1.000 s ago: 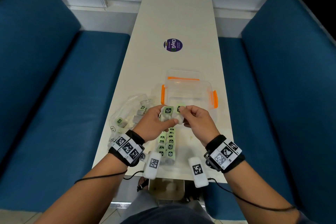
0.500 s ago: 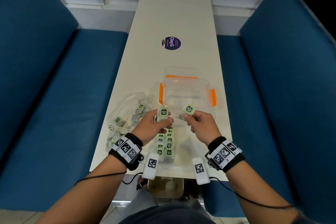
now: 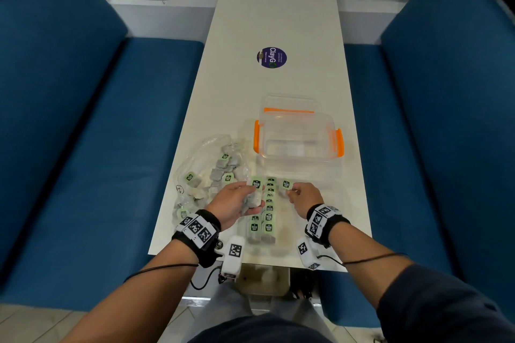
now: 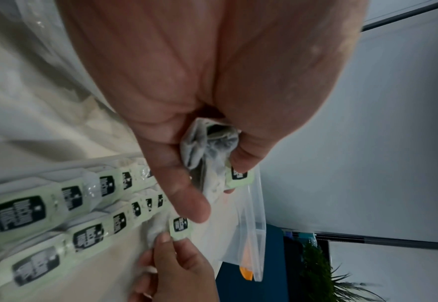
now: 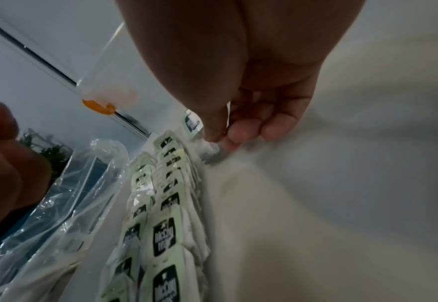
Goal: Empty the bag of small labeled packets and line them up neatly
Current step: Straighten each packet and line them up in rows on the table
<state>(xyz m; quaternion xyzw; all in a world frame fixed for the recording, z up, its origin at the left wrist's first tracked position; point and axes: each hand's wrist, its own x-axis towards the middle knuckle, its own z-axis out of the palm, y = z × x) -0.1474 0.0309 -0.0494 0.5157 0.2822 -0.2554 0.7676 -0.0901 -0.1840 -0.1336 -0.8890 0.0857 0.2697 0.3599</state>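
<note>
Head view, my left hand (image 3: 237,203): my fingers are curled round a small bunch of grey-white tea-bag packets with pale green labels (image 3: 254,195), held just above the near end of the long white table (image 3: 278,22).
Head view, my right hand (image 3: 305,198): thumb and fingertips pinch 1 green-labelled packet (image 3: 286,184) at the far end of the lines, on their right side.
Head view, lined-up packets (image 3: 269,214): 2 lines side by side run from the near table edge toward the clear plastic box with orange clips (image 3: 298,133), labels facing up.
Head view, clear plastic bag (image 3: 206,172): it lies crumpled on the table left of my left hand, with more packets inside it.
Head view, round purple sticker (image 3: 271,57): it sits farther up the table, well apart from the box.
Left wrist view, my left hand (image 4: 212,92): thumb and fingers are closed on the crumpled bunch (image 4: 210,151), 1 green label poking out past my fingertips.
Left wrist view, my right hand (image 4: 171,265): its fingertips hold the single packet (image 4: 180,226) by the label, just beside the end of the 2 lines (image 4: 70,214).
Right wrist view, my right hand (image 5: 238,71): my fingers are bent down, pinching the packet (image 5: 193,123) low over the table; I cannot tell whether it touches the surface.
Right wrist view, lines (image 5: 166,214): they run away from the camera, with the bag (image 5: 70,204) on their left.
</note>
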